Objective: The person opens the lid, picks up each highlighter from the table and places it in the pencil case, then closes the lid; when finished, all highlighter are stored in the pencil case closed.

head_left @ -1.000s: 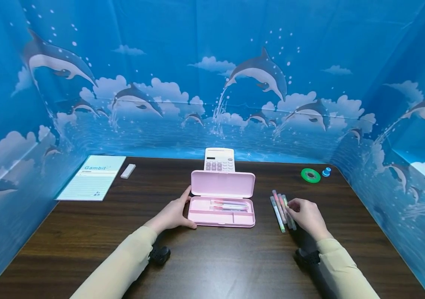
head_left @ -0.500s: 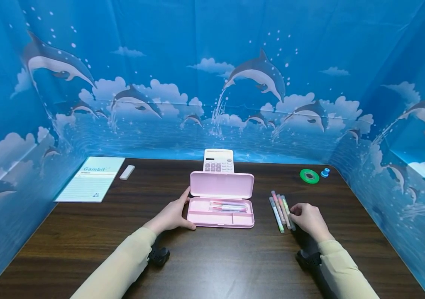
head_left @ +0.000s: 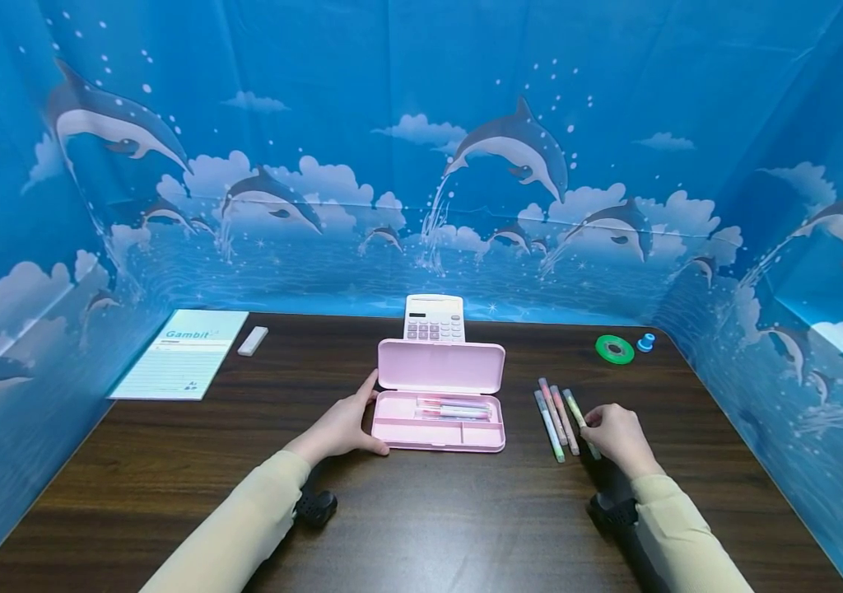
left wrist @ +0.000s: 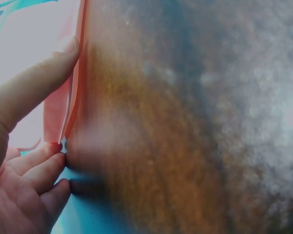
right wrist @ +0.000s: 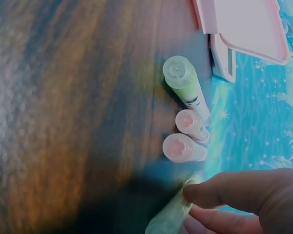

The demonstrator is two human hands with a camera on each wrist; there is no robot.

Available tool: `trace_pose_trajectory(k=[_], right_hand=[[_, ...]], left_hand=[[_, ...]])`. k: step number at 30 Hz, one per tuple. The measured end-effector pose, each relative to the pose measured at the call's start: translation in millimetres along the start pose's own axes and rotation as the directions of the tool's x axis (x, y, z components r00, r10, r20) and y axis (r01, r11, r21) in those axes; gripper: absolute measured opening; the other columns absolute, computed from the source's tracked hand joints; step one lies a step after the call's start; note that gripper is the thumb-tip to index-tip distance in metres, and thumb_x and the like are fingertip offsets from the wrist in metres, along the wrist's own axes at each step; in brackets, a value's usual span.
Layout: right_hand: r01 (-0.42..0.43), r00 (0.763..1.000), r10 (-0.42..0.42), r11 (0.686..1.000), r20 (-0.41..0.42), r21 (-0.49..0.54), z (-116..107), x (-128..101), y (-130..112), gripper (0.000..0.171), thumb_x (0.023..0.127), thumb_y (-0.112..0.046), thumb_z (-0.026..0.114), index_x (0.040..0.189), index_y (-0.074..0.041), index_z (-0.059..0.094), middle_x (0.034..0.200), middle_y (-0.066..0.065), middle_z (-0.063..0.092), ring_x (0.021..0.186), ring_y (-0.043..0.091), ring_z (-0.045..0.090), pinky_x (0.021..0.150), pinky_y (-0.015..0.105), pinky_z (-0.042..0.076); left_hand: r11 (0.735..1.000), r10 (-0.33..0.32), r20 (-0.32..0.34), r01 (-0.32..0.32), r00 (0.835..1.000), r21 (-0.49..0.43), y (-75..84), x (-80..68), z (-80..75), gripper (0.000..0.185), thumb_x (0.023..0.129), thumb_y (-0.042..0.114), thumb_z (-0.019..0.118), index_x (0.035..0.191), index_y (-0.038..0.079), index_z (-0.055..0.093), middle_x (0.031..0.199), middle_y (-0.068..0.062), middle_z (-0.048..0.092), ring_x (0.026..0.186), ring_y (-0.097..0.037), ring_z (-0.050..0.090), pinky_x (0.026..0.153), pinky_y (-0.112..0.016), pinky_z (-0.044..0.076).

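Right hand (head_left: 620, 438) pinches the pale green marker (head_left: 574, 408) between thumb and fingers; marker is at the right end of the row, just apart from three other markers (head_left: 552, 412), on or barely above the dark table (head_left: 451, 527) (contact unclear). Left hand (head_left: 340, 424) grips the left end of the pink pencil case (head_left: 414, 434), thumb at the near edge, fingertips at the side; lid raised. Handling estimate: marker light, stiff, not fragile; smooth round barrel probably slick and apt to roll, so a mid-barrel pinch should balance best; an end hold would likely let it swing. Case: presumably thin rigid plastic, light enough to slide if bumped; best held low by its outer walls.
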State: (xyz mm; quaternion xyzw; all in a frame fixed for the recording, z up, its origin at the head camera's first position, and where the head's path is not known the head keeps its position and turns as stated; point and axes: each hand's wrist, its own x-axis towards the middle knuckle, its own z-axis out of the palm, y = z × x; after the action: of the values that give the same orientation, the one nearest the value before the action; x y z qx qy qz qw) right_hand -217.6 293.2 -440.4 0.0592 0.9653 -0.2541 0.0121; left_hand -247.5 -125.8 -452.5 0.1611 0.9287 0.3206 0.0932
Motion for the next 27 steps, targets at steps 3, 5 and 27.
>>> trace_pose_trajectory(k=[3, 5, 27], right_hand=[[-0.006, 1.000, 0.006, 1.000, -0.006, 0.009, -0.1, -0.8, 0.9, 0.018, 0.079, -0.006, 0.065, 0.089, 0.009, 0.066, 0.071, 0.011, 0.062, 0.059, 0.019, 0.053, 0.053, 0.031, 0.047], [-0.004, 1.000, 0.004, 1.000, -0.014, 0.018, 0.0, -1.7, 1.3, 0.018, 0.079, -0.006, 0.064, 0.089, 0.009, 0.065, 0.071, 0.011, 0.062, 0.058, 0.019, 0.052, 0.052, 0.031, 0.046], [0.171, 0.978, -0.174, 0.985, -0.112, -0.036, 9.9, -6.7, -46.9, 0.015, 0.078, -0.006, 0.068, 0.092, -0.005, 0.069, 0.077, 0.005, 0.061, 0.063, 0.018, 0.051, 0.050, 0.031, 0.042]], left_hand=[[1.000, -0.007, -0.002, 0.007, 1.000, -0.003, -0.3, -1.3, -0.3, 0.125, 0.063, 0.031, 0.089, 0.153, 0.009, 0.006, 0.140, -0.014, 0.048, 0.127, -0.029, 0.046, 0.107, -0.048, 0.034], [1.000, -0.013, -0.001, 0.013, 1.000, -0.008, -0.4, -2.3, -0.4, 0.125, 0.063, 0.031, 0.089, 0.153, 0.009, 0.006, 0.140, -0.014, 0.048, 0.127, -0.029, 0.046, 0.107, -0.048, 0.033], [1.000, -0.003, -0.003, 0.003, 1.000, 0.000, 1.3, -3.0, -1.3, 0.127, 0.062, 0.034, 0.090, 0.153, 0.008, 0.006, 0.141, -0.016, 0.046, 0.128, -0.031, 0.045, 0.107, -0.049, 0.033]])
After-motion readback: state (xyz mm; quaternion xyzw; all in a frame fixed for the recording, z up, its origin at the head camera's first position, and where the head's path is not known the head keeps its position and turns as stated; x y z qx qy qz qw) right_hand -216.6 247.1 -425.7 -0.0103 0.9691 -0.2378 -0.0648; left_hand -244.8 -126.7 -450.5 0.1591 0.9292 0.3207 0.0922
